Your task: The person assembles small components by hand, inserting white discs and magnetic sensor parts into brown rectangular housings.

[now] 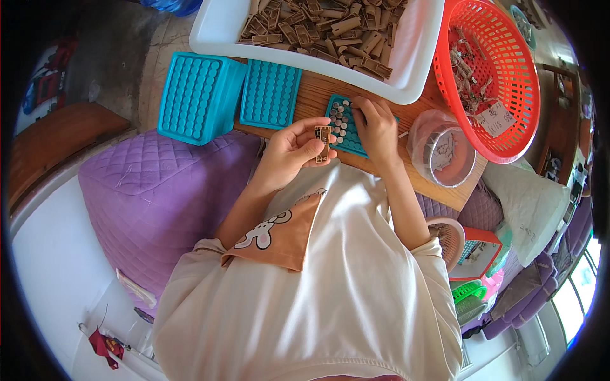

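My left hand [289, 152] is closed on a small brown plastic casing [323, 143], held upright between thumb and fingers with its hollow, ribbed side showing. To its right, my right hand [379, 130] is over a teal dimpled tray [351, 147], fingers bent down toward it. Whatever those fingertips may hold is hidden. Several small round silvery pieces [338, 120] lie on the tray's left part, between my two hands.
A white tub [406, 89] of brown casings stands at the back. Teal dimpled trays [270, 95] and a taller teal stack [197, 98] are left. At right are a clear round container [467, 168] and a red basket [530, 95]. A purple quilted cover [152, 190] lies left.
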`<state>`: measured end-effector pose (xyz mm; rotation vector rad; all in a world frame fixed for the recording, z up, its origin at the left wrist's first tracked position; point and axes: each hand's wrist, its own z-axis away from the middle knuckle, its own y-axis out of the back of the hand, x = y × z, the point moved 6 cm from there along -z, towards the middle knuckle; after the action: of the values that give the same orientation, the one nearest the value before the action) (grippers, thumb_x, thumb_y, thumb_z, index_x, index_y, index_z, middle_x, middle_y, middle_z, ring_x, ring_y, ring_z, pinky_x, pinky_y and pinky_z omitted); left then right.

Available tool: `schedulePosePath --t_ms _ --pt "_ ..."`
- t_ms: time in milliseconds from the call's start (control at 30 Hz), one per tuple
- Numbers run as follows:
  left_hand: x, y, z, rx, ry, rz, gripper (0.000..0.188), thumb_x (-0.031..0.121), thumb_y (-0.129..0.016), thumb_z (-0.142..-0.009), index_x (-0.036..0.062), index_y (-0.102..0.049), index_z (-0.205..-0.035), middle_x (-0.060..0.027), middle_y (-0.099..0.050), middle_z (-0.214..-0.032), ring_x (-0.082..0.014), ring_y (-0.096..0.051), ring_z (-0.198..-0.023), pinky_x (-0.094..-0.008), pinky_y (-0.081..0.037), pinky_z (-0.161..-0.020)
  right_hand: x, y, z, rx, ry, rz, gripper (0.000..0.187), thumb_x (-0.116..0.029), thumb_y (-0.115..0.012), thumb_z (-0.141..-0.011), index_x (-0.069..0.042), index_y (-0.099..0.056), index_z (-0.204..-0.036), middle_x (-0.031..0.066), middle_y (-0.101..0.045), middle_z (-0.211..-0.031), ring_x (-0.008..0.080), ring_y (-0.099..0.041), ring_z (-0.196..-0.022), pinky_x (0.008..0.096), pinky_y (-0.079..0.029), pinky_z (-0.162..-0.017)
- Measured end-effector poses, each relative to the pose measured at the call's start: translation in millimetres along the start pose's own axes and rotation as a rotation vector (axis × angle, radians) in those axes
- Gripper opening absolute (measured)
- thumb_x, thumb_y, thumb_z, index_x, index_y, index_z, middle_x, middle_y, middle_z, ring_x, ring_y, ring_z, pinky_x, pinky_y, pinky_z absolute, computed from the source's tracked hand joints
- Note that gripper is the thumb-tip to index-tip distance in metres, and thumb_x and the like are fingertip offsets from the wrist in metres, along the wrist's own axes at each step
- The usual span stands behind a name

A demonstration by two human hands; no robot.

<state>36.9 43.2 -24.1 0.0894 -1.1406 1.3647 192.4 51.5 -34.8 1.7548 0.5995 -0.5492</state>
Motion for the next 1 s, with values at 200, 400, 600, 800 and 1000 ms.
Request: schedulePosePath --t_ms 200,400,600,800,1000 --pt "2.6 3.5 -0.5 0.016 0.010 0.014 0.035 0.009 -0.051 -0.082 0.0005 -0.040 -0.115 -0.0101 -0.054 -0.098 -0.0188 -0.058 -0.082 -0.0296 -0.050 -0.073 3.2 2.6 -3.5 0.072 -0.085 -0.045 0.018 0.000 -0.059 -0.068 -0.004 -0.057 -0.086 0.0101 -0.057 -0.081 0.0260 -0.056 -0.074 0.0323 -0.046 -0.064" --pt "4.8 5.9 -1.7 0.019 -0.024 0.003 0.035 0.009 -0.051 -0.082 0.0009 -0.040 -0.114 -0.0097 -0.054 -0.098 -0.0185 -0.058 -0.083 -0.0298 -0.050 -0.073 3.3 -3.0 -1.9 0.023 0.003 0.005 0.013 0.000 -0.059 -0.068 -0.002 -0.059 -0.081 0.0096 -0.055 -0.082 0.0259 -0.055 -0.074 0.0326 -0.045 -0.063" --pt "10.8 -1.0 -0.7 0.033 -0.003 0.016 0.035 0.008 -0.052 -0.081 0.0010 -0.041 -0.114 -0.0100 -0.055 -0.097 -0.0183 -0.058 -0.082 -0.0293 -0.050 -0.073 -1.2 0.1 1.5 0.034 0.011 -0.021 0.014 0.003 -0.059 -0.067 -0.001 -0.057 -0.080 0.0100 -0.053 -0.081 0.0250 -0.054 -0.074 0.0325 -0.046 -0.062" --pt "12.4 -7.0 2.3 -0.024 -0.023 -0.046 0.034 0.005 -0.052 -0.081 -0.0016 -0.041 -0.113 -0.0089 -0.055 -0.094 -0.0146 -0.057 -0.082 -0.0249 -0.049 -0.071 -63.8 25.7 18.8 0.143 -0.262 -0.506 0.017 0.006 -0.061 -0.066 -0.002 -0.055 -0.079 0.0103 -0.051 -0.086 0.0209 -0.053 -0.078 0.0282 -0.046 -0.061" --pt "6.8 -17.4 2.0 -0.056 -0.022 -0.052 0.033 0.006 -0.051 -0.082 -0.0013 -0.042 -0.112 -0.0057 -0.056 -0.090 -0.0104 -0.056 -0.081 -0.0230 -0.049 -0.070 -64.8 33.9 21.6 0.227 -0.107 -0.461 0.016 0.006 -0.064 -0.064 -0.003 -0.056 -0.075 0.0092 -0.052 -0.086 0.0202 -0.054 -0.078 0.0265 -0.046 -0.063"
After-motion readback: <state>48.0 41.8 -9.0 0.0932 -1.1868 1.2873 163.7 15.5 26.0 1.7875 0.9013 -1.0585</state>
